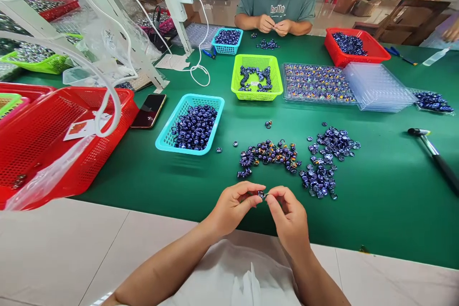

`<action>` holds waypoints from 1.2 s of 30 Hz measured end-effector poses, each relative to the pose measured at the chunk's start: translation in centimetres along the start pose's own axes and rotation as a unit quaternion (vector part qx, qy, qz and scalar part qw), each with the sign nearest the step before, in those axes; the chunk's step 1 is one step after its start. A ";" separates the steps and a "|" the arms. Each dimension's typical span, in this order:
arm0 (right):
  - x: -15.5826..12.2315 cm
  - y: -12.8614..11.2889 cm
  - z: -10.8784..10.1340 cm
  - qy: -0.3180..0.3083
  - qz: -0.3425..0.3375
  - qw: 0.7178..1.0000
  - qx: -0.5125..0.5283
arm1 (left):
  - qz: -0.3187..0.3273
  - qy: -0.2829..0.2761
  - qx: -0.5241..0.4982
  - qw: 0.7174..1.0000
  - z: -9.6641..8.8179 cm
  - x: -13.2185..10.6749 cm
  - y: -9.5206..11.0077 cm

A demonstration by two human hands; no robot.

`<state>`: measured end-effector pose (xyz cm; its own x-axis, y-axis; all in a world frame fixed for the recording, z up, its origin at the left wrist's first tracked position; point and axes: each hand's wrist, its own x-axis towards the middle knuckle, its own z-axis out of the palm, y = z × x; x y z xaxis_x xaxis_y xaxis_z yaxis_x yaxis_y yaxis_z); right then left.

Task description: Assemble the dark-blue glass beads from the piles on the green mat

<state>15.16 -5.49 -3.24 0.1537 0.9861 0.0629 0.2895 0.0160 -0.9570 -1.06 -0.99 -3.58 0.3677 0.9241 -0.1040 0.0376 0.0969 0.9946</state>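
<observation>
Close to the table's front edge, my left hand (pixel 236 204) pinches a small dark-blue shiny round piece (pixel 261 194) between thumb and fingers. My right hand (pixel 289 214) meets it from the other side, thumb and forefinger closed at the edge of the piece. What its fingertips grip is too small to make out. Just beyond my hands lies a pile of dark-blue round pieces with orange bits (pixel 274 153). To the right are loose dark-blue caps (pixel 319 181), some with hollow sides showing. A blue basket (pixel 161 141) at the left holds many dark round pieces.
Across the table a co-worker (pixel 276 5) handles small parts. A green basket (pixel 236 91), a filled transparent tray (pixel 319 83), stacked empty trays (pixel 380 86) and a red basket (pixel 376 56) stand there. A hammer (pixel 442 165) lies right; a phone (pixel 149 111) and large red basket (pixel 107 153) left.
</observation>
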 end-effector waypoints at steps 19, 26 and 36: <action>0.6 -0.2 0.1 -0.056 0.117 0.987 0.096 | 0.178 -0.019 0.121 0.976 -0.6 -0.1 0.1; 1.0 -0.1 -0.3 -0.093 0.154 0.975 0.131 | 0.049 0.023 0.070 0.996 -0.3 -0.4 0.3; 2.1 0.0 0.1 -0.151 0.170 0.955 0.189 | -0.034 0.018 -0.024 0.999 -0.3 -0.8 0.9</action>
<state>15.44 -3.39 -3.14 -0.1189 0.9467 -0.2993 -0.0988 -0.3112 -0.9452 -1.56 -1.55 -2.61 0.3322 0.9273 -0.1724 0.0165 0.1771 0.9841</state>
